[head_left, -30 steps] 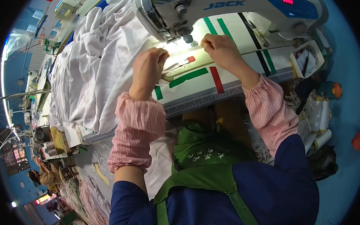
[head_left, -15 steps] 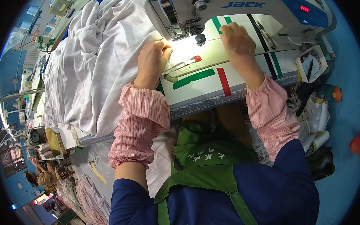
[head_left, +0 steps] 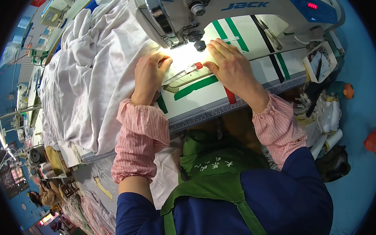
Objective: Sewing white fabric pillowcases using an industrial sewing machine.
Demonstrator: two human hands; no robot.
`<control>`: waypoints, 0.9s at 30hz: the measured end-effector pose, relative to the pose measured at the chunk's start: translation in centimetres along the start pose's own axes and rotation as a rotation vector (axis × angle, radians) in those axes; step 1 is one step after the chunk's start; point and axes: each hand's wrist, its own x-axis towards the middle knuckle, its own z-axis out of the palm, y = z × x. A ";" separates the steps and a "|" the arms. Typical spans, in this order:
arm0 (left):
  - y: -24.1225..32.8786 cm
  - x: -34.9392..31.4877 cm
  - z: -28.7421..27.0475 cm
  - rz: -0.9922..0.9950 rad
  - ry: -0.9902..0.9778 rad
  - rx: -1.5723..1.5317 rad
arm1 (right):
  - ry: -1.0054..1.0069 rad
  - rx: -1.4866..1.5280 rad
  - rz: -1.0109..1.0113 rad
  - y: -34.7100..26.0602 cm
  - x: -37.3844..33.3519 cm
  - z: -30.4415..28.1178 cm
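Observation:
A large white cloth (head_left: 87, 67) lies heaped at the left of the sewing machine (head_left: 175, 16). My left hand (head_left: 150, 76) pinches the cloth's edge beside the brightly lit needle area. To the right of the presser area, my right hand (head_left: 232, 69) lies flat on the machine bed with fingers stretched out and thumb apart. Under the lamp, glare hides the needle and whatever lies below it. A small narrow white piece (head_left: 230, 39) shows beyond my right fingertips, across green tape. Between my hands is a strip with a red end (head_left: 198, 66).
Green, black and red tape strips mark the bed, with a ruler (head_left: 205, 115) along its front edge. Thread snips (head_left: 270, 35) lie under the machine arm. A white box (head_left: 320, 64) of small tools stands at the right, near thread cones (head_left: 334, 117).
My right hand has moved left toward the needle area and opened from closed fingers to a flat hand. My left hand keeps its pinch on the cloth. The view has shifted slightly.

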 end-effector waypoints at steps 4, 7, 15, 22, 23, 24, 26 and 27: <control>0.0 0.0 0.0 0.008 0.008 0.004 | 0.000 0.019 0.017 0.0 -0.1 0.2; -0.1 0.0 0.1 0.020 0.014 -0.012 | 0.002 0.024 0.011 0.0 -0.1 0.2; -0.7 0.0 0.1 0.075 0.038 -0.077 | -0.032 0.039 -0.026 0.0 0.0 -0.2; -0.8 0.1 0.0 0.083 0.013 -0.063 | -0.048 0.035 -0.029 -0.1 0.1 -0.2; -0.9 0.1 -0.1 0.090 0.008 -0.069 | -0.045 0.029 -0.030 -0.1 0.1 -0.2; -0.9 0.1 -0.1 0.084 0.011 -0.059 | -0.042 0.024 -0.031 -0.1 0.1 -0.1; -1.0 0.1 -0.1 0.095 0.010 -0.007 | -0.051 0.021 -0.034 -0.1 0.2 -0.1; -1.1 0.2 -0.1 0.088 0.007 -0.007 | -0.061 0.011 -0.028 -0.1 0.2 0.0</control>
